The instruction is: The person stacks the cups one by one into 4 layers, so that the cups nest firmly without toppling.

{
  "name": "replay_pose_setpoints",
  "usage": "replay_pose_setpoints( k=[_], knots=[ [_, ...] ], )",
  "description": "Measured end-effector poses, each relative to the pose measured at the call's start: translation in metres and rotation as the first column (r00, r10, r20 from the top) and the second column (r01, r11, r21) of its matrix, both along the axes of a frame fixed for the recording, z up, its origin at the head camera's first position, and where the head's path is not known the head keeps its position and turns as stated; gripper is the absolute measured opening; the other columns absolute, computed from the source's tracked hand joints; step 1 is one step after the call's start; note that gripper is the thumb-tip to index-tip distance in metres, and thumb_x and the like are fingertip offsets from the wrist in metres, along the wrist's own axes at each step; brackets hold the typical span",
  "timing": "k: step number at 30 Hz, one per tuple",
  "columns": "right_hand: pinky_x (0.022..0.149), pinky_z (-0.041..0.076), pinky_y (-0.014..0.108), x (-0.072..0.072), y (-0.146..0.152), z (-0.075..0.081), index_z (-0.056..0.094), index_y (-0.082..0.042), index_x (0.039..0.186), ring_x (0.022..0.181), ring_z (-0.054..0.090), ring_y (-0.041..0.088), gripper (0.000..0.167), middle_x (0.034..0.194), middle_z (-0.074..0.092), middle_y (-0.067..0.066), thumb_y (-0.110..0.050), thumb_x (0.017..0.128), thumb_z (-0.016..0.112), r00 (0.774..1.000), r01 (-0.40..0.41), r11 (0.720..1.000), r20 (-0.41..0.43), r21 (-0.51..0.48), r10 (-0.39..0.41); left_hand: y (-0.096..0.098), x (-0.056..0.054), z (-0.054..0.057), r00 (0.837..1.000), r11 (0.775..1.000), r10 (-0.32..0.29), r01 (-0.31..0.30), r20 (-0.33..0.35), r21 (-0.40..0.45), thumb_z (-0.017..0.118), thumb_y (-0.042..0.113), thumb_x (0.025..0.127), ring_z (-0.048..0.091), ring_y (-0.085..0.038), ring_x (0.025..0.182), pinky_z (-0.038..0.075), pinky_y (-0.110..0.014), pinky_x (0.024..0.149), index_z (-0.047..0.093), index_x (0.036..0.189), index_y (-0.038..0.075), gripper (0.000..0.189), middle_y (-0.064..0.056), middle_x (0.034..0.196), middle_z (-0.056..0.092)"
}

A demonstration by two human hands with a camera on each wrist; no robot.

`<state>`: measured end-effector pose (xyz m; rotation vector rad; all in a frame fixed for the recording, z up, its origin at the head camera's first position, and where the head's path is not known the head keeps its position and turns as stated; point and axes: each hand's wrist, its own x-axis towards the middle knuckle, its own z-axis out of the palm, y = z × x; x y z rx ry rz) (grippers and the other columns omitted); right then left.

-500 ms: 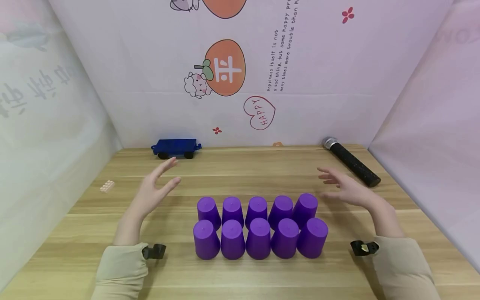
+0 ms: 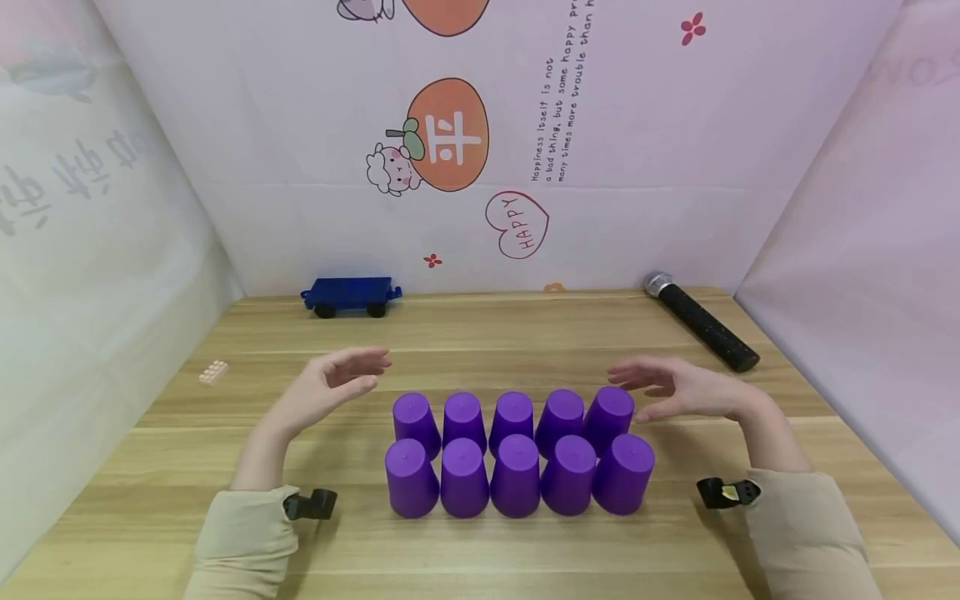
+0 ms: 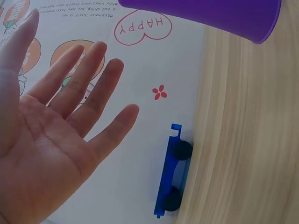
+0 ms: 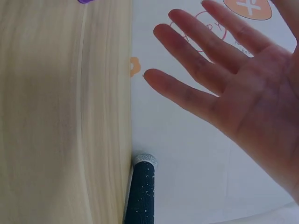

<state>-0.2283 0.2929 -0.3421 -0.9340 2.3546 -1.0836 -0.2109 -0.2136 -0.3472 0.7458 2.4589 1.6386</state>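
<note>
Ten Purple Cups (image 2: pixel 515 479) Stand Mouth Down in Two Rows of Five

A person's left hand (image 2: pixel 326 390) and right hand (image 2: pixel 686 390) frame the cups on a wood-grain tabletop (image 2: pixel 480 557). Five cups make up the front row and five the back, all near the middle of the table, closed bases up; their insides are hidden, so what may lie under them cannot be told. The left hand, its fingers spread and thumb set apart, hangs in the air near the leftmost cup of the back row (image 2: pixel 416 427). The right hand, its fingers also spread, hovers just beside the rightmost cup of that row (image 2: pixel 609 417). Two beige sleeves (image 2: pixel 243 537) cover the forearms, with one black device (image 2: pixel 311 504) at each wrist. At the rear stand one blue toy wagon (image 2: pixel 351 294), on the left with two black wheels showing, and one black microphone (image 2: pixel 707 327) with a silver head, lying on the right. One pale pink toy brick (image 2: pixel 213 372) sits at far left. The white backdrop (image 2: pixel 637 208) carries one red heart (image 2: pixel 517 225) lettered "HAPPY" and two orange fruits (image 2: pixel 450 137), the upper one cropped.
</note>
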Motion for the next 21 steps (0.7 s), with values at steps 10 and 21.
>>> replay_pose_setpoints(
  k=[10,21],
  knots=[
    [0.098,0.047,0.023,-0.003,-0.009,-0.008,0.045,0.001,0.133,0.113,0.056,0.003,0.058,0.131,0.053,0.02,-0.014,0.084,0.071,0.999,-0.042,0.999,0.024,-0.025,0.043,0.015,-0.004,-0.011,0.99,0.985,-0.142,0.143,0.013,-0.095,0.071,0.016,0.084,0.047,-0.039,0.126,0.04,-0.055,0.105,0.049,0.133,0.002,0.056,-0.02,0.135,0.052],
    [0.093,0.05,0.022,-0.007,-0.012,-0.017,0.049,0.0,0.127,0.107,0.06,0.005,0.049,0.117,0.061,0.011,-0.011,0.084,0.07,0.994,-0.075,0.996,0.08,-0.056,0.079,0.027,-0.004,-0.018,0.983,0.971,-0.176,0.181,0.049,-0.155,0.075,0.02,0.08,0.053,-0.03,0.12,0.04,-0.051,0.106,0.053,0.129,0.007,0.055,-0.014,0.128,0.058]
  ],
)
